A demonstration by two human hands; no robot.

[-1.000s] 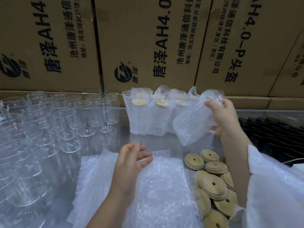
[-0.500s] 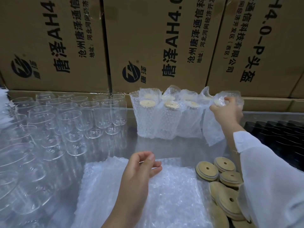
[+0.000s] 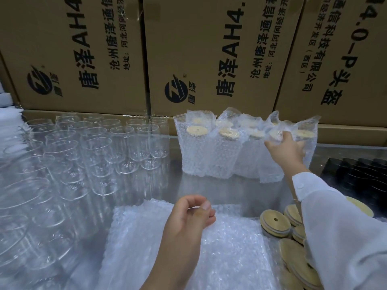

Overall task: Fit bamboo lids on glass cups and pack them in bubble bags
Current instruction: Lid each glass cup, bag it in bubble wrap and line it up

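bamboo-lidded glass cups in clear bubble bags [image 3: 201, 151] are stood at the rear; one more bagged cup [image 3: 270, 168] is clamped there by curled fingers of the right hand [image 3: 287, 147]. many bare glass cups [image 3: 100, 155] and round bamboo lids [image 3: 275, 222] remain; the left hand [image 3: 188, 218] is curled, its grip undetermined

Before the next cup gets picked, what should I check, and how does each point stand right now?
1. Bagged cup released: not ok. The right hand grips its top beside the packed row.
2. Bagged cup standing on the table: cannot tell.
3. Left hand free: cannot tell. Its fingers are curled just above the bubble bags and may be pinching one.
4. Bare glass cups in supply: ok, many stand at the left.
5. Bamboo lids in supply: ok, piled at the right.
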